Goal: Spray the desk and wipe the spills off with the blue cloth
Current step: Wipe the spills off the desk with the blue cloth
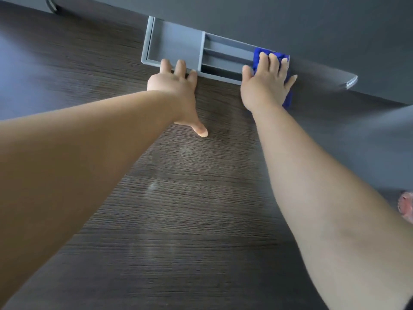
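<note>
The dark wood-grain desk [178, 209] fills the view, with faint pale streaks down its middle. A blue cloth [260, 53] lies at the far edge, over the right end of a grey recessed tray [176, 45]. My right hand [266, 83] presses flat on the cloth with spread fingers, covering most of it. My left hand [176, 86] rests flat on the desk, its fingertips on the tray's near rim and the thumb stretched toward me. No spray bottle is in view.
A dark grey panel [290, 23] rises behind the desk's far edge. The tray has a wide left compartment and narrow slots on its right. A pink blurred object [405, 208] shows at the right edge.
</note>
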